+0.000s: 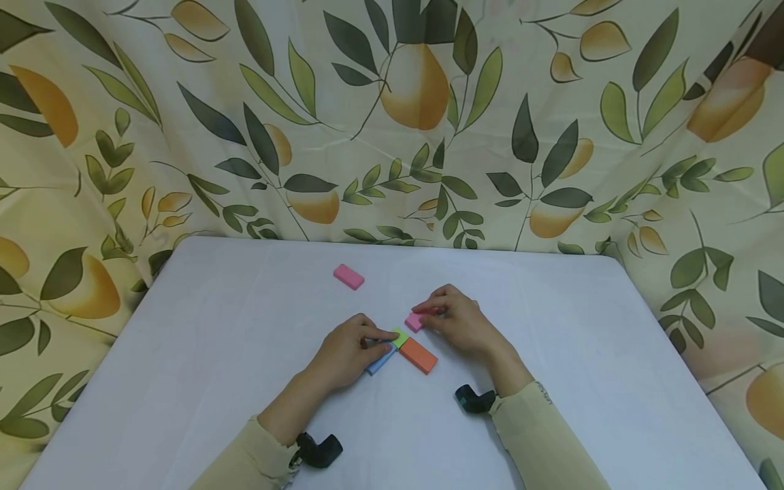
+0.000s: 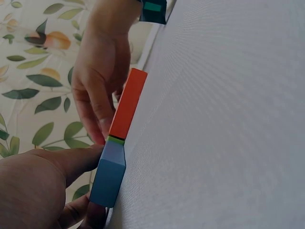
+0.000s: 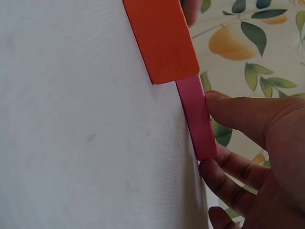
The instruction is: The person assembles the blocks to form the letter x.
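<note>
My left hand [image 1: 344, 351] grips a blue block [image 1: 381, 363] between thumb and fingers, with the index fingertip at a small green block [image 1: 401, 337]. In the left wrist view the blue block [image 2: 108, 181] lies end-on toward me, and only a thin strip of green shows behind it. An orange block [image 1: 419, 356] extends from the green one toward the near right. My right hand [image 1: 463, 327] pinches a pink block [image 1: 414, 322] just beyond the green one. The right wrist view shows the thumb on one side of that pink block [image 3: 198, 119] and fingers at its end.
A second pink block [image 1: 349, 276] lies farther back on the white-covered table [image 1: 214, 327]. Behind the table's far edge hangs a fruit-and-leaf patterned curtain [image 1: 392, 163]. Black wrist devices [image 1: 320, 451] sit at both sleeves, close over the table.
</note>
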The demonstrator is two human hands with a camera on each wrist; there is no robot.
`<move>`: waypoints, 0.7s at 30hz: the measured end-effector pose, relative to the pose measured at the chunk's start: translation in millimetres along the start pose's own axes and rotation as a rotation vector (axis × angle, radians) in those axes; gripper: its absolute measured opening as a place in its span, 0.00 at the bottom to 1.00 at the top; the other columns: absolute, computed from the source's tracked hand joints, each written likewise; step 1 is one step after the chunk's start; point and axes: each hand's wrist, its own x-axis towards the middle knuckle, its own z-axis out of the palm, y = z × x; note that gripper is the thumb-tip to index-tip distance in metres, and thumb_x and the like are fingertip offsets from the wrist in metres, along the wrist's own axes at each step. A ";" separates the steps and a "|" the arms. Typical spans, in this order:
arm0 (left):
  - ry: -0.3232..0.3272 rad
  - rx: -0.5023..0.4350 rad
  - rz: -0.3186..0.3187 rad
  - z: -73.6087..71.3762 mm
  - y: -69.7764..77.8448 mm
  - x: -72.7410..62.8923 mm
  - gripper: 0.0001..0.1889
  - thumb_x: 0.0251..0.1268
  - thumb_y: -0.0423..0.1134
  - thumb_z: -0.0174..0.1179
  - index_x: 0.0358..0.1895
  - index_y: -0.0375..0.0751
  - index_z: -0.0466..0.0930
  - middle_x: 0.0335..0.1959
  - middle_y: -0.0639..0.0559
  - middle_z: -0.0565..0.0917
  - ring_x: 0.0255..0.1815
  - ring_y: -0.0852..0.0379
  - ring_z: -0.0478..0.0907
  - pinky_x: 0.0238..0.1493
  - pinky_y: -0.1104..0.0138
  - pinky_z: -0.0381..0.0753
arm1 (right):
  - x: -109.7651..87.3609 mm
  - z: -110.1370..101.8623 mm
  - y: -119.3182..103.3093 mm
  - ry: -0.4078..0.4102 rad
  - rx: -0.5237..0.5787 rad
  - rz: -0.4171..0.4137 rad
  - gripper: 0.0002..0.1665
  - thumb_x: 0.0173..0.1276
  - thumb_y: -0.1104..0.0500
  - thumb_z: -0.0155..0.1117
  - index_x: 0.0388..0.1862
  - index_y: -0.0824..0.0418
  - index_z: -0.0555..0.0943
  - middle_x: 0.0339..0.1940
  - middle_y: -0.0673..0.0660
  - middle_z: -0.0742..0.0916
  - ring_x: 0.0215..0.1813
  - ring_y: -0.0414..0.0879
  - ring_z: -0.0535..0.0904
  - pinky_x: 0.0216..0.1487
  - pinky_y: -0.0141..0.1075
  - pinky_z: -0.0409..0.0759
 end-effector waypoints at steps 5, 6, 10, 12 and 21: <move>-0.001 0.003 0.001 -0.3 0.0 0.2 0.12 0.71 0.49 0.67 0.54 0.68 0.90 0.39 0.64 0.77 0.35 0.61 0.73 0.33 0.69 0.73 | -0.1 0.4 -1.8 -0.004 -0.003 0.000 0.12 0.70 0.52 0.72 0.51 0.43 0.91 0.55 0.51 0.81 0.61 0.51 0.76 0.66 0.59 0.61; 0.000 0.002 0.000 -0.3 0.0 0.2 0.12 0.70 0.49 0.67 0.54 0.68 0.90 0.39 0.64 0.77 0.35 0.61 0.73 0.33 0.69 0.73 | -0.1 0.5 -2.2 -0.005 -0.004 0.001 0.12 0.70 0.52 0.72 0.51 0.43 0.91 0.55 0.51 0.81 0.61 0.51 0.76 0.66 0.59 0.62; 0.001 0.008 -0.007 -0.1 -0.7 0.5 0.12 0.70 0.49 0.67 0.54 0.68 0.89 0.39 0.64 0.77 0.36 0.61 0.73 0.33 0.69 0.73 | -0.1 1.1 -3.6 -0.007 0.004 0.008 0.12 0.70 0.52 0.72 0.51 0.41 0.91 0.55 0.50 0.81 0.60 0.50 0.76 0.65 0.58 0.63; 0.002 0.010 -0.008 0.1 -1.0 0.6 0.12 0.70 0.50 0.67 0.54 0.68 0.89 0.39 0.64 0.77 0.36 0.61 0.73 0.33 0.69 0.73 | 0.1 1.3 -3.9 -0.009 0.006 0.005 0.12 0.70 0.52 0.72 0.51 0.41 0.91 0.55 0.50 0.81 0.60 0.50 0.76 0.65 0.58 0.63; 0.000 0.007 -0.002 0.6 -1.4 1.0 0.12 0.71 0.49 0.67 0.54 0.68 0.90 0.39 0.64 0.77 0.36 0.61 0.73 0.33 0.69 0.73 | 0.5 1.3 -3.7 -0.025 0.004 -0.008 0.12 0.71 0.52 0.71 0.51 0.42 0.90 0.54 0.50 0.81 0.61 0.51 0.75 0.62 0.55 0.65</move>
